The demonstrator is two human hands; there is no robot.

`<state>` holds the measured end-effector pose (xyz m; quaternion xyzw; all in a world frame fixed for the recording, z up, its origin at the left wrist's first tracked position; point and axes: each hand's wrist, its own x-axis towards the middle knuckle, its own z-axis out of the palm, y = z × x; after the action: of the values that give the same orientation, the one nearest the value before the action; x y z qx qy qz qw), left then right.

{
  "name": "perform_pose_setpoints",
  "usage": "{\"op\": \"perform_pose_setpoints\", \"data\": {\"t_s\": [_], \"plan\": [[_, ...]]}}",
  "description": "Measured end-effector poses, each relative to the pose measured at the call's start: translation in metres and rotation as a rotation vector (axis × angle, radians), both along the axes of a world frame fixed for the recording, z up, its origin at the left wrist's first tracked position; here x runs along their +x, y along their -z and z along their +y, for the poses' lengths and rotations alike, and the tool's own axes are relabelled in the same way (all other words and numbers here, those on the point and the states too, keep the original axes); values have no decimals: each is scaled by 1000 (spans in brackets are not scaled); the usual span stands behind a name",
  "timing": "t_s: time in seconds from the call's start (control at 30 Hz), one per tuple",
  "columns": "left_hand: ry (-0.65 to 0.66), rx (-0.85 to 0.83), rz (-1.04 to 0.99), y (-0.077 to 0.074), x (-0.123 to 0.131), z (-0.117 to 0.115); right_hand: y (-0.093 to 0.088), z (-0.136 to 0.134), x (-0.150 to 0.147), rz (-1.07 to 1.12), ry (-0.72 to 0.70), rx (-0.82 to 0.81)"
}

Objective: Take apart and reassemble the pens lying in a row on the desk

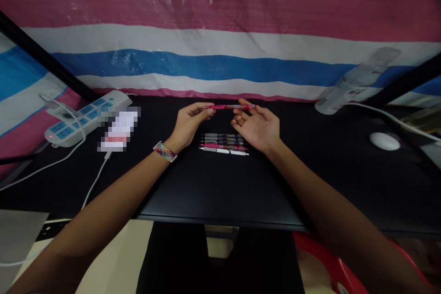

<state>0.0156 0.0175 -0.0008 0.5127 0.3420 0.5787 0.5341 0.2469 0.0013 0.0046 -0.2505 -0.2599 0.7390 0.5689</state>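
A pink pen is held level above the black table, one end in each hand. My left hand pinches its left end; a coloured band circles that wrist. My right hand, palm up, grips the right end with its fingertips. Just below the hands, a row of several pens lies side by side on the table, grey, black, pink and white ones among them.
A white power strip with cables lies at the left, beside a blurred phone on a charging cable. A clear plastic bottle lies at the back right, a white mouse near it. A striped tarp forms the back wall.
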Motion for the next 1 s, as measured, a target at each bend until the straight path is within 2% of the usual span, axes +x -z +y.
{"op": "perform_pose_setpoints", "data": {"t_s": [1.0], "plan": [[-26,6,-11,7,-3,6,0,0,-3,4,-15,15]]}}
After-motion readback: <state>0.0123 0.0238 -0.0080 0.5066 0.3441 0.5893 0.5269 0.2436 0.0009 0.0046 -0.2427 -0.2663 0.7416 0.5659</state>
